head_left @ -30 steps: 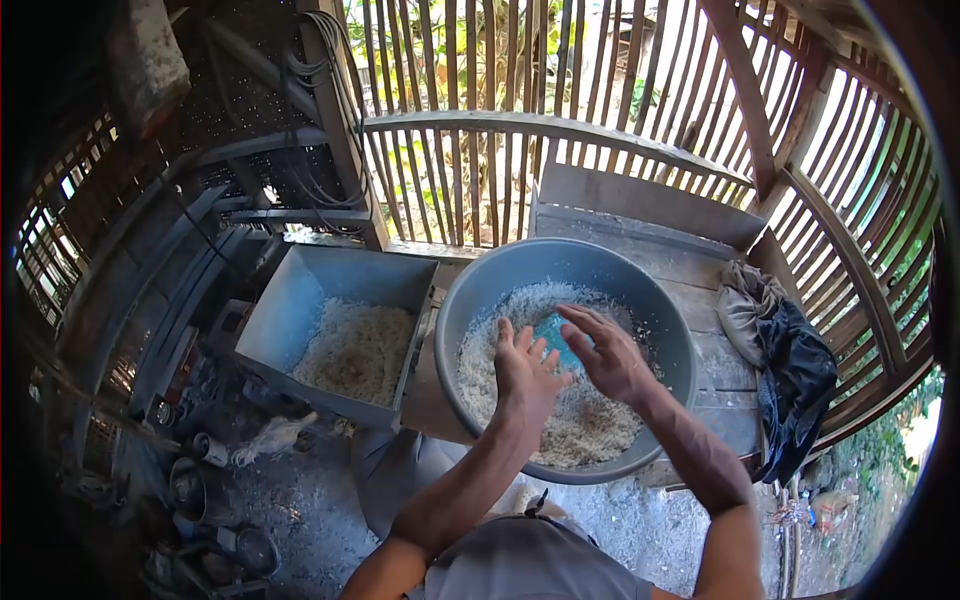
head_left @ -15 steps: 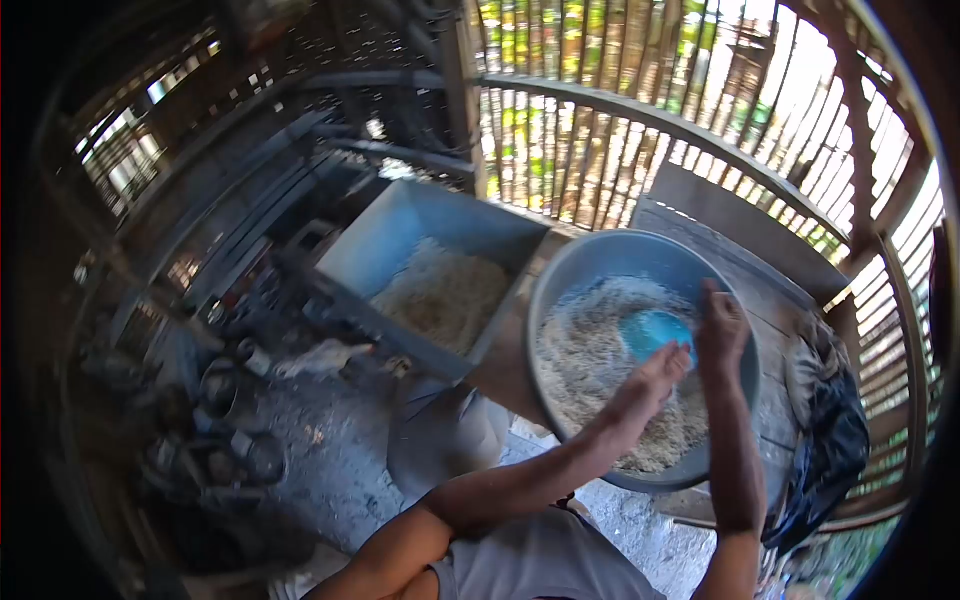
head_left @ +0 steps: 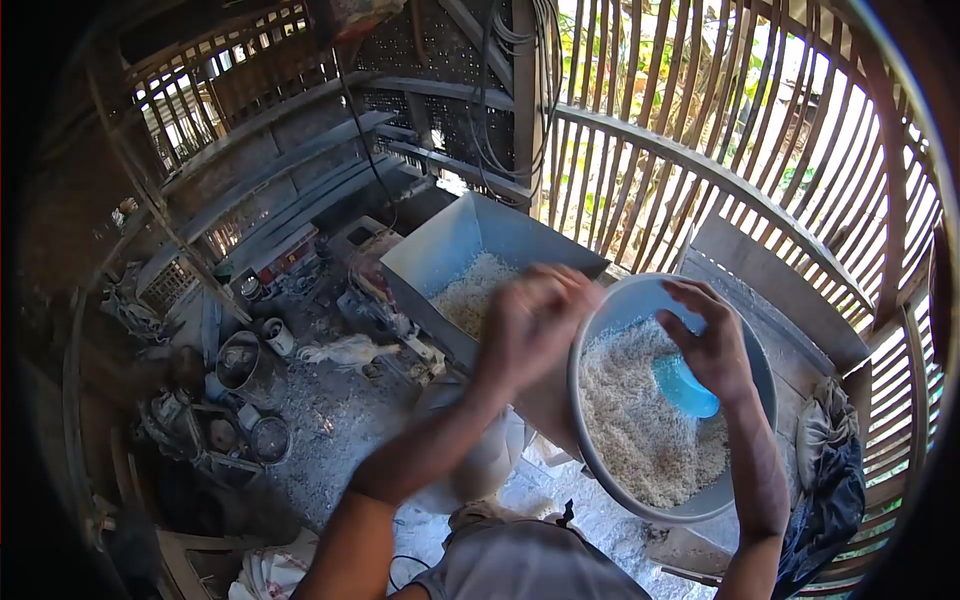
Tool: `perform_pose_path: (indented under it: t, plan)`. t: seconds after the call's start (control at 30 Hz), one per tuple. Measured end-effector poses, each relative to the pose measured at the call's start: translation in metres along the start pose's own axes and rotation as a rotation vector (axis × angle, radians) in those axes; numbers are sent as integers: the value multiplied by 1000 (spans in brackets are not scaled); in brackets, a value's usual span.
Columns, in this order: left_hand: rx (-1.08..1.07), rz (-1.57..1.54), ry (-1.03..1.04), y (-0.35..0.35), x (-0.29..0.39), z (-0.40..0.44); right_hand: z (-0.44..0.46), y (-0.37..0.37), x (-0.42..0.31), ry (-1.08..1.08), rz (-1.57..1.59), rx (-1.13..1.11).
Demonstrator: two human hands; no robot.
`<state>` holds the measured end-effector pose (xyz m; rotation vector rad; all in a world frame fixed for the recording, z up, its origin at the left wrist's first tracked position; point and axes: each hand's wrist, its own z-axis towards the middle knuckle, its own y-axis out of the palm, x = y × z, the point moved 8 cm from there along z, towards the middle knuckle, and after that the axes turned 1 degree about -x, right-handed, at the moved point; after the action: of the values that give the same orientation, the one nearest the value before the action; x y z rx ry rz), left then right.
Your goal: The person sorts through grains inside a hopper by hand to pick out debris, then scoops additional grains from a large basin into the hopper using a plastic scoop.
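A large round grey basin holds pale, grain-like material, and a light-blue bowl or scoop rests in it. My right hand hovers over the basin beside the blue bowl, fingers spread and curved, with nothing in it. My left hand, blurred by motion, is raised between the basin and a square metal hopper; its fingers are bent, and whether they hold anything is unclear. More of the pale grain lies in the hopper, partly hidden behind my left hand.
The basin stands on a wooden bench along a slatted wall. Dark and grey cloth hangs at its right. Lower left are a metal bucket, cans and clutter on a dusty floor. A bulging sack stands below the hopper.
The view has swung left. My left hand has moved from over the basin toward the hopper and up. My right hand has opened above the basin, and more of the blue bowl shows.
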<state>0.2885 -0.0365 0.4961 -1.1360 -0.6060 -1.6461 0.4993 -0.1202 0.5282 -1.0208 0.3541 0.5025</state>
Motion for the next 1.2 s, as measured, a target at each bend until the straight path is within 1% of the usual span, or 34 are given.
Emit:
perform_pose_path:
  t: [0.03,0.07,0.1,0.13,0.17,0.2,0.23,0.27,0.3,0.33,0.4,0.47,0.5,0.63,0.67,0.7,0.8,0.83,0.9,0.97,1.0,1.03,1.07,1.13,1.2]
  plan:
    - [82,177,-20,-30,6,13,16,10,-25,-89,13,-38]
    - [76,412,126,-54,1,31,32,21,-49,-180,24,-78]
    - [71,649,273,-71,-19,42,49,40,-62,-201,54,-149]
    - [59,785,262,-86,-40,44,66,63,-69,-222,82,-220]
    - [49,921,248,-100,-60,46,83,94,-67,-268,27,-282]
    - [13,995,165,-109,-81,49,100,131,-58,-312,-28,-343]
    - [-29,1071,83,-119,-102,51,115,174,-44,-307,-122,-476]
    - [-92,1078,-62,-126,-126,53,127,214,-29,-303,-221,-605]
    - [-154,1080,-208,-133,-143,53,136,244,-18,-337,-315,-624]
    - [-167,1091,-248,-134,-141,53,144,270,-11,-371,-410,-642]
    - [-193,1112,-331,-129,-132,54,164,308,-5,-298,-444,-760]
    - [-106,1079,-287,-131,-134,55,178,343,-1,-239,-476,-869]
    - [-26,1075,-273,-134,-138,55,177,361,7,-232,-463,-902]
    - [61,1025,-284,-137,-133,56,168,407,24,-234,-350,-968]
    - [89,1022,-264,-136,-128,55,164,414,28,-242,-301,-971]
    - [134,1048,-192,-136,-133,55,160,419,32,-246,-261,-975]
    - [229,995,-82,-139,-134,54,150,429,43,-258,-167,-982]
    - [209,1006,-58,-138,-134,54,145,430,47,-264,-119,-982]
    - [206,1003,-101,-138,-132,52,139,427,55,-287,-50,-992]
    - [162,1001,-129,-136,-131,51,126,421,70,-284,4,-1094]
    - [124,1020,-121,-133,-130,51,124,403,56,-307,-33,-1111]
    - [88,1041,-117,-132,-129,51,126,380,44,-353,-152,-1101]
    - [52,1060,-117,-131,-130,51,133,347,20,-392,-322,-1078]
    - [16,1084,-89,-128,-134,52,133,301,-3,-408,-634,-1096]
    - [-20,1082,-50,-125,-135,53,107,287,13,-331,-813,-1308]
